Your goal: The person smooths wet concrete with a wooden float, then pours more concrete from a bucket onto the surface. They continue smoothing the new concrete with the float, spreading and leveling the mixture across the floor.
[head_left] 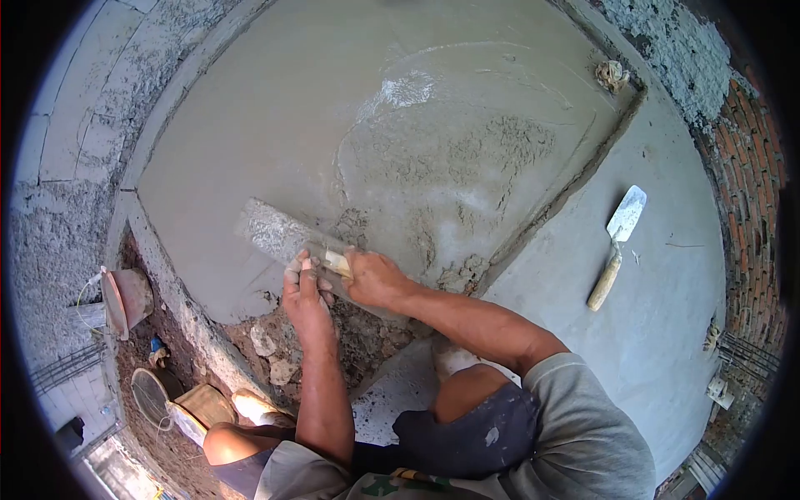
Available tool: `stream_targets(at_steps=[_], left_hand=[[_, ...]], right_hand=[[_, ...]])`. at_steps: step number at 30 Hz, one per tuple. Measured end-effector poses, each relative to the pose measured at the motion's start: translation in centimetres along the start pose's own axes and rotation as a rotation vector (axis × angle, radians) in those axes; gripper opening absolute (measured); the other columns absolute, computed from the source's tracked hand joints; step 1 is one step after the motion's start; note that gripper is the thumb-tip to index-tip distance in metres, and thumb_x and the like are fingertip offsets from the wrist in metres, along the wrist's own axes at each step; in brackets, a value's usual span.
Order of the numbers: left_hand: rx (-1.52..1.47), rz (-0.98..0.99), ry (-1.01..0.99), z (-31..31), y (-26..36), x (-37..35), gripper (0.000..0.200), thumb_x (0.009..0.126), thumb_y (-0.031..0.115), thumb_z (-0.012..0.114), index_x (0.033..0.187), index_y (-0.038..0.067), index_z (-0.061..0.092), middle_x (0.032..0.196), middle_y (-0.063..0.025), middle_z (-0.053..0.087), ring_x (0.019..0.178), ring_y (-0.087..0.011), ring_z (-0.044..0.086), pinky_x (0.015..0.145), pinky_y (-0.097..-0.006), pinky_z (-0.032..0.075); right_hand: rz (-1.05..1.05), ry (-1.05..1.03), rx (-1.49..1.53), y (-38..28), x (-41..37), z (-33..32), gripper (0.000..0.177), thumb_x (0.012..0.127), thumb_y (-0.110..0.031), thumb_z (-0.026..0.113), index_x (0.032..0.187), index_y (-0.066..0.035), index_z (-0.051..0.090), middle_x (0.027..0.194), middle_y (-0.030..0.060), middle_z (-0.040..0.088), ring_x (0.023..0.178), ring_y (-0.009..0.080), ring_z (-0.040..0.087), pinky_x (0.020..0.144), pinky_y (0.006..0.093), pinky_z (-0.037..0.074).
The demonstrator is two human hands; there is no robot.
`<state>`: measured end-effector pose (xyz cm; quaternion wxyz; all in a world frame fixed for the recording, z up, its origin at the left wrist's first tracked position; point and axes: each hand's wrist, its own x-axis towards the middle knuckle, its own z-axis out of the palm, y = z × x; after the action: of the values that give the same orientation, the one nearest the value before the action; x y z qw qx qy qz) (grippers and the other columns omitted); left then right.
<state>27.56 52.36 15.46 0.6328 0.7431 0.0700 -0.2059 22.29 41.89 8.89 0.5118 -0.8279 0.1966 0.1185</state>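
Note:
A long, flat plastering trowel (277, 231), its blade smeared with wet mortar, hangs over the near edge of the wet cement floor (250, 125). My right hand (375, 279) is wrapped round its pale handle. Close beside that handle is my left hand (307, 287), its fingers drawn together in a pinch by the blade's lower edge. Whether anything is between those fingertips cannot be made out. Beneath both hands, rough soil and stones (283, 367) border the smooth grey surface.
A small trowel (627, 215) with a wooden handle lies on the smooth slab (675, 333) at right. A raised ridge (575, 183) divides the two surfaces. Buckets (129, 302) stand at left. A crumpled lump (612, 77) sits near the far corner. Brick wall (750, 158) rises at right.

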Motion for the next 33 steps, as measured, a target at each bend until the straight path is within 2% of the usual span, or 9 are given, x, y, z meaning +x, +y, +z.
stream_targets(at_steps=[4, 5, 7, 11, 16, 17, 20, 25, 33], left_hand=[[0.051, 0.017, -0.008, 0.7, 0.5, -0.7, 0.033, 0.097, 0.024, 0.057, 0.123, 0.003, 0.059, 0.100, -0.0018, 0.062, 0.065, -0.0052, 0.048, 0.054, -0.0196, 0.036], [0.059, 0.014, 0.003, 0.6, 0.2, -0.8, 0.033, 0.098, 0.024, 0.056, 0.122, 0.003, 0.059, 0.088, 0.0004, 0.057, 0.065, -0.0057, 0.048, 0.055, -0.0218, 0.037], [0.047, -0.020, 0.033, 0.1, -0.2, -1.0, 0.032, 0.098, 0.024, 0.056, 0.123, 0.003, 0.059, 0.089, -0.0001, 0.058, 0.064, -0.0057, 0.048, 0.055, -0.0217, 0.038], [0.041, -0.041, 0.005, 1.0, -1.5, 0.2, 0.031, 0.098, 0.023, 0.055, 0.122, 0.004, 0.060, 0.089, -0.0003, 0.058, 0.064, -0.0058, 0.049, 0.053, -0.0219, 0.038], [0.121, -0.038, -0.019, 2.6, -0.9, 1.4, 0.031, 0.099, 0.025, 0.054, 0.122, 0.005, 0.060, 0.075, 0.0018, 0.054, 0.060, -0.0054, 0.046, 0.052, -0.0222, 0.036], [0.136, -0.036, -0.020, 2.5, -0.8, 1.7, 0.031, 0.099, 0.025, 0.054, 0.122, 0.005, 0.061, 0.072, 0.0023, 0.053, 0.059, -0.0053, 0.045, 0.052, -0.0223, 0.036], [0.177, -0.070, -0.005, 1.8, -0.6, 2.7, 0.037, 0.096, 0.026, 0.058, 0.124, 0.002, 0.058, 0.101, -0.0048, 0.061, 0.063, -0.0065, 0.049, 0.051, -0.0221, 0.036], [0.209, -0.097, 0.018, 1.1, -1.7, 2.7, 0.036, 0.097, 0.025, 0.058, 0.124, 0.002, 0.058, 0.099, -0.0040, 0.061, 0.064, -0.0064, 0.049, 0.051, -0.0222, 0.036], [0.242, -0.105, -0.017, 2.3, -3.7, 0.8, 0.033, 0.098, 0.025, 0.055, 0.122, 0.003, 0.060, 0.084, 0.0023, 0.055, 0.063, -0.0049, 0.045, 0.053, -0.0218, 0.035]], right_hand=[[-0.085, 0.175, -0.298, 1.7, 2.0, -5.8, 0.049, 0.086, -0.023, 0.061, 0.121, 0.009, 0.051, 0.091, 0.0257, 0.068, 0.088, 0.0400, 0.067, 0.080, 0.0482, 0.053], [-0.082, 0.167, -0.370, 2.6, 2.1, -6.5, 0.047, 0.088, -0.023, 0.059, 0.121, 0.009, 0.051, 0.093, 0.0251, 0.068, 0.090, 0.0388, 0.068, 0.080, 0.0469, 0.054], [-0.066, 0.151, -0.516, 5.4, 2.5, -7.4, 0.044, 0.090, -0.024, 0.055, 0.120, 0.008, 0.051, 0.097, 0.0238, 0.068, 0.093, 0.0365, 0.068, 0.081, 0.0443, 0.054], [0.025, 0.255, -0.538, 9.2, 3.5, -9.6, 0.043, 0.091, -0.024, 0.054, 0.121, 0.007, 0.050, 0.096, 0.0227, 0.069, 0.092, 0.0365, 0.068, 0.081, 0.0446, 0.054], [0.129, 0.352, -0.582, 11.3, 5.3, -14.7, 0.045, 0.091, -0.028, 0.057, 0.120, 0.006, 0.050, 0.095, 0.0238, 0.068, 0.089, 0.0385, 0.068, 0.078, 0.0462, 0.055], [0.183, 0.344, -0.579, 11.3, 5.3, -16.2, 0.046, 0.091, -0.028, 0.056, 0.121, 0.006, 0.050, 0.097, 0.0240, 0.068, 0.091, 0.0379, 0.068, 0.081, 0.0456, 0.054], [0.293, 0.377, -0.587, 13.2, 5.6, -20.9, 0.047, 0.092, -0.030, 0.056, 0.122, 0.005, 0.050, 0.099, 0.0242, 0.068, 0.094, 0.0384, 0.067, 0.084, 0.0457, 0.053], [0.473, 0.540, -0.543, 18.9, 5.2, -28.0, 0.049, 0.092, -0.037, 0.056, 0.120, 0.003, 0.052, 0.105, 0.0254, 0.067, 0.103, 0.0405, 0.064, 0.090, 0.0474, 0.050], [0.958, 0.962, -0.159, 28.0, 1.7, -34.9, 0.059, 0.086, -0.046, 0.058, 0.120, 0.003, 0.061, 0.120, 0.0249, 0.063, 0.115, 0.0366, 0.060, 0.098, 0.0423, 0.047]])
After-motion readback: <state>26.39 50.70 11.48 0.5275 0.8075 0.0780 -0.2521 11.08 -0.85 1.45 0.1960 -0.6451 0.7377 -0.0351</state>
